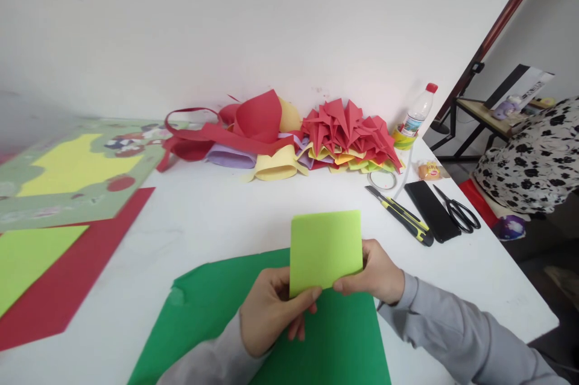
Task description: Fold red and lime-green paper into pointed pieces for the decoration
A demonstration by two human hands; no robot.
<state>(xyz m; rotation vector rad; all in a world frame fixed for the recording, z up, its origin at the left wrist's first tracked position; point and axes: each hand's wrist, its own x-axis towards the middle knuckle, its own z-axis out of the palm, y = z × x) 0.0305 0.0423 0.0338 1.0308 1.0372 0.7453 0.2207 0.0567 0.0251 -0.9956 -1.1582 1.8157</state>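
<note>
A lime-green square of paper (324,246), perhaps folded, is held up between both hands above the table. My left hand (274,312) pinches its lower left edge, thumb in front and fingers behind. At the lower right corner, my right hand (377,273) grips it the same way, its thumb on the front face. Beneath them lies a large dark green sheet (217,306) with a creased upper left corner. The fingers behind the paper are partly hidden.
Red folded paper pieces (346,125) and curled paper strips (253,125) pile along the wall. To the right lie a utility knife (402,216), a black flat case (432,211), scissors (458,210) and a bottle (412,119). Red (85,282) and lime sheets (31,252) lie left.
</note>
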